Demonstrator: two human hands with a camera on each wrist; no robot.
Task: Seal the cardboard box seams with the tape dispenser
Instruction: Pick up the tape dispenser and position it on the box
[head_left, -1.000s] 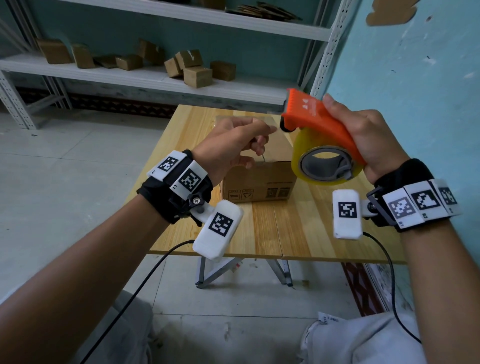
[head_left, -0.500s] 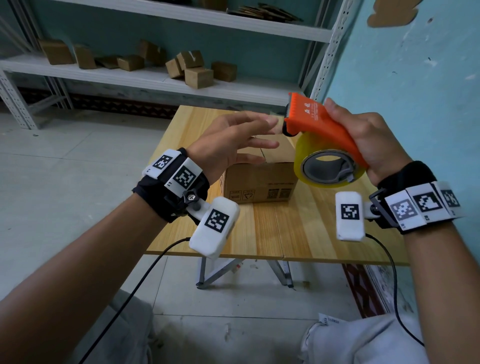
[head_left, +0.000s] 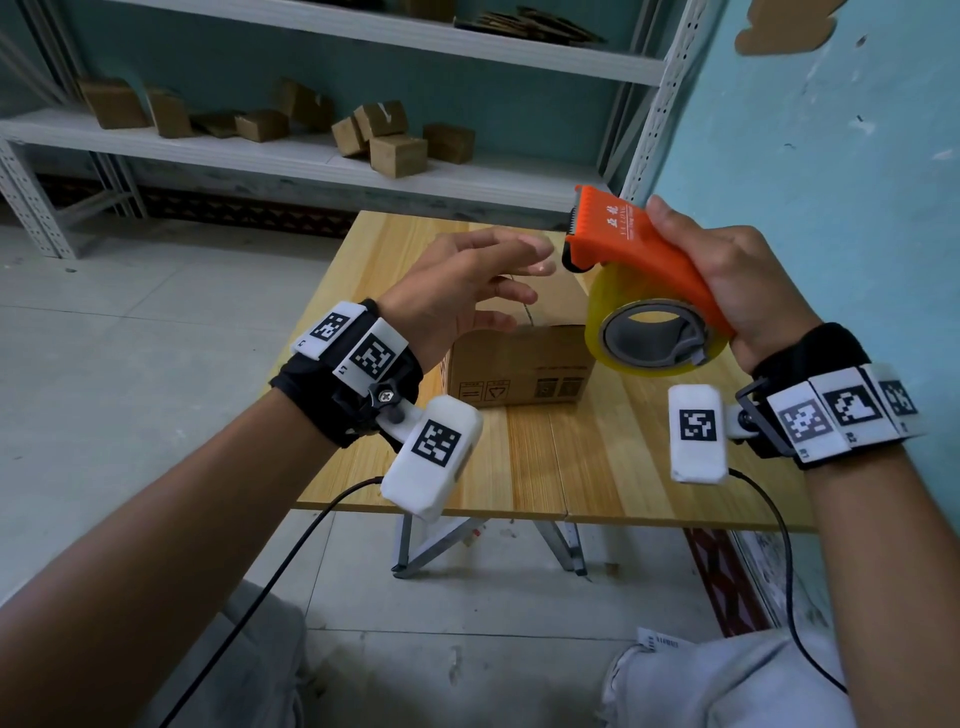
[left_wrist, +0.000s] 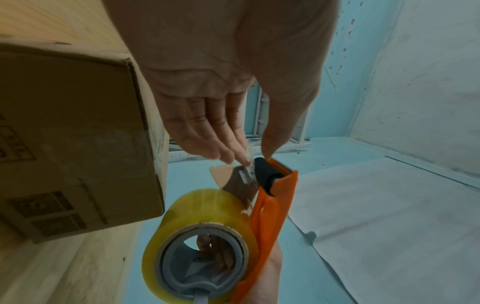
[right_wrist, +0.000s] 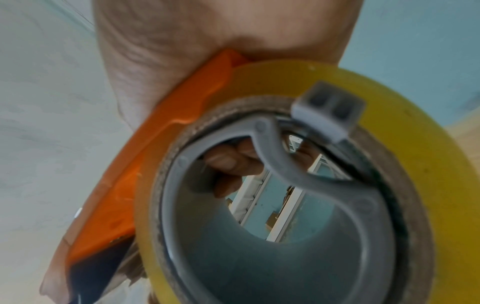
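A: The left hand (head_left: 467, 280) has uncurled since a second ago — fingers spread, fingertips at the cutter, nothing pinched.
B: So the tape end needs catching again. Cardboard box (head_left: 519, 364) sits on the table (head_left: 597, 467) — the right hand (head_left: 737, 280) grips the tape dispenser (head_left: 649, 270) above it.

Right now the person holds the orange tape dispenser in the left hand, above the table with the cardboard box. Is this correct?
Not quite. The head view shows the right hand gripping the orange tape dispenser; the left hand only reaches toward its front. The cardboard box does sit on the table.
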